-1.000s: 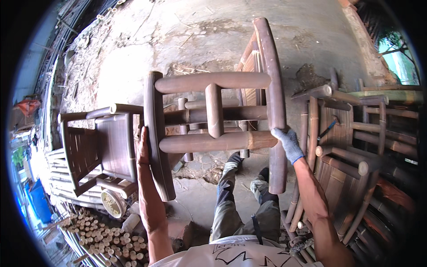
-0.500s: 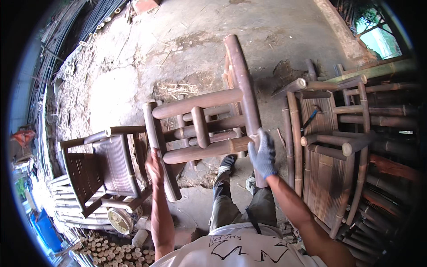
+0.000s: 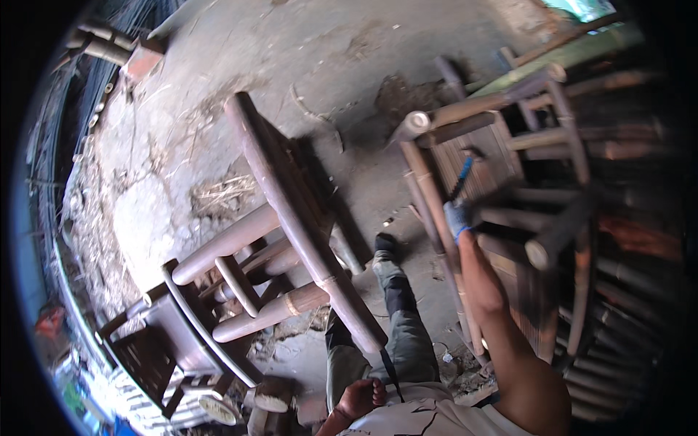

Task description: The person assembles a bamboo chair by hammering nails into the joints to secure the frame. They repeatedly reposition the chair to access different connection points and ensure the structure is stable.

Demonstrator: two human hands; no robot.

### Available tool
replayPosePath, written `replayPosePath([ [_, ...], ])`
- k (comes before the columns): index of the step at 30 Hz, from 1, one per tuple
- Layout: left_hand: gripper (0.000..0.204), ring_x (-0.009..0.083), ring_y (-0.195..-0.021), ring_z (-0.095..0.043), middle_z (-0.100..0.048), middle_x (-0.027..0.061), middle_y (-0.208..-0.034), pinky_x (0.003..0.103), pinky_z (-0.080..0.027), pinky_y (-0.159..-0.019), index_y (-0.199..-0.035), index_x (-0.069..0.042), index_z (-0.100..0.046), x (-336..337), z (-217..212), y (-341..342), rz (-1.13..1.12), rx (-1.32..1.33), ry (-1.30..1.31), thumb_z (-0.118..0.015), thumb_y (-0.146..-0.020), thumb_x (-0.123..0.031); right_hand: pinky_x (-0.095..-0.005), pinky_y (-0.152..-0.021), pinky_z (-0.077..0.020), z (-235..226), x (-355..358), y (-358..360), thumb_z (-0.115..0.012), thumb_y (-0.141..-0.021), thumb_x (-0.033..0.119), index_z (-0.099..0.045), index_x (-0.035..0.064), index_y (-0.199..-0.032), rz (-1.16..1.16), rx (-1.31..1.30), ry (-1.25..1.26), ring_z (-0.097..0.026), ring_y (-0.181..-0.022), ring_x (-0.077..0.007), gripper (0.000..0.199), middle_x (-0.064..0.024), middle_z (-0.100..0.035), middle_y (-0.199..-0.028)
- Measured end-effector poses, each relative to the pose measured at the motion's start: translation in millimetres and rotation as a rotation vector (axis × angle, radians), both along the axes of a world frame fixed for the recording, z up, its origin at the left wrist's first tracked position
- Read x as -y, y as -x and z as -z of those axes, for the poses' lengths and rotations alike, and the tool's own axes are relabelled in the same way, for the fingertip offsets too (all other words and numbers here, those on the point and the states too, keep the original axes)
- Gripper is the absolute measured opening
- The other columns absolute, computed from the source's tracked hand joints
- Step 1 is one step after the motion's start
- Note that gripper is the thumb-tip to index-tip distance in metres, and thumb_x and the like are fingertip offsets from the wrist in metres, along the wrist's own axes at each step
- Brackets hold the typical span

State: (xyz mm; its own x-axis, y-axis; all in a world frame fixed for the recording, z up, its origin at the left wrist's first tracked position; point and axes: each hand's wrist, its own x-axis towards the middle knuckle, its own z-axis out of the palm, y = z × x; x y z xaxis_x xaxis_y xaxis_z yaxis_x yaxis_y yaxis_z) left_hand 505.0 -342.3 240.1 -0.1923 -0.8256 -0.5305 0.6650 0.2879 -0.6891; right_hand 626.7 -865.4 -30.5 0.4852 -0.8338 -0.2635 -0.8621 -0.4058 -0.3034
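My right hand [image 3: 459, 218], in a grey glove, is closed around the lower end of a hammer [image 3: 464, 173] with a blue and black handle. The hammer lies over the slatted seat of a brown bamboo chair [image 3: 480, 163] on the right. My left hand [image 3: 363, 398] is bare and held before my waist, its fingers curled; their inside is hidden. In front of my legs stands a bamboo chair frame [image 3: 305, 236], a thick pole sloping towards me and crossbars running left. Neither hand touches this frame.
Another bamboo chair [image 3: 178, 327] stands at the left, overlapped by the frame. Dark bamboo poles [image 3: 625, 211] are stacked at the right. A bucket [image 3: 218, 409] is at the lower left. Bamboo scraps [image 3: 225, 195] lie on the concrete floor; a brick [image 3: 143, 62] lies far left.
Both hands have let go of the chair frame, which has tilted and shifted left in view. My right hand has reached right to the hammer; my left has drawn back to my waist and curled.
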Motion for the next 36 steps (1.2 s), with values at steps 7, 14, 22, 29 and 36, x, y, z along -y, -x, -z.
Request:
replayPosePath([
  [7, 0.016, 0.0196, -0.074, -0.056, -0.058, 0.0054, -0.082, 0.028, -0.047, -0.072, -0.103, -0.001, -0.062, 1.5, 34.3, 63.8, 0.513, 0.991, -0.397, -0.056, -0.093, -0.013, -0.0443, -0.068, -0.0535, 125.2, 62.9, -24.4, -0.061, -0.080, 0.036, -0.066, -0.0046, -0.091, 0.213, -0.156, -0.085, -0.067, -0.084, -0.0364, 0.043, -0.0221, -0.068, -0.086],
  [14, 0.030, 0.0044, -0.063, -0.042, -0.049, -0.0025, -0.072, 0.021, -0.033, -0.057, -0.118, -0.002, -0.064, 79.7, -10.2, -37.4, 0.702, 0.931, -0.427, -0.049, -0.097, -0.016, -0.0375, -0.048, -0.0494, 82.4, 62.8, -57.4, -0.063, -0.086, 0.037, -0.062, 0.0048, -0.078, 0.953, 0.331, -0.387, -0.057, -0.053, -0.0244, 0.033, -0.0062, -0.056, -0.059],
  [22, 0.062, 0.0207, -0.085, -0.057, -0.061, 0.0147, -0.098, 0.036, -0.047, -0.085, -0.129, -0.001, -0.054, 110.3, -19.5, -134.7, 0.647, 1.370, -0.637, -0.037, -0.102, -0.054, -0.0293, -0.031, -0.0276, -243.5, -157.4, -54.1, -0.065, -0.091, 0.030, -0.034, 0.0165, -0.061, 0.497, 0.414, -1.093, -0.032, -0.031, -0.0113, 0.045, 0.0050, -0.030, -0.045],
  [29, 0.065, 0.0459, -0.097, -0.062, -0.065, 0.0261, -0.094, 0.048, -0.046, -0.086, -0.131, -0.002, -0.047, 74.4, -40.3, -177.5, 0.546, 1.770, -0.655, -0.032, -0.102, -0.058, -0.0309, -0.051, -0.0449, -350.2, -288.5, -26.6, -0.074, -0.084, 0.023, -0.066, 0.0031, -0.087, -0.542, 0.012, -0.926, -0.052, -0.056, -0.0076, 0.022, -0.0015, -0.059, -0.063],
  [36, 0.066, 0.0453, -0.091, -0.062, -0.062, 0.0287, -0.091, 0.049, -0.045, -0.080, -0.116, 0.002, -0.054, -69.3, -62.2, -170.1, 0.608, 1.753, -0.521, -0.028, -0.102, -0.057, -0.0345, -0.057, -0.0476, -380.5, -437.7, -18.8, -0.074, -0.085, 0.027, -0.065, 0.0005, -0.088, -0.551, 0.032, -0.802, -0.057, -0.060, -0.0130, 0.029, -0.0079, -0.060, -0.062],
])
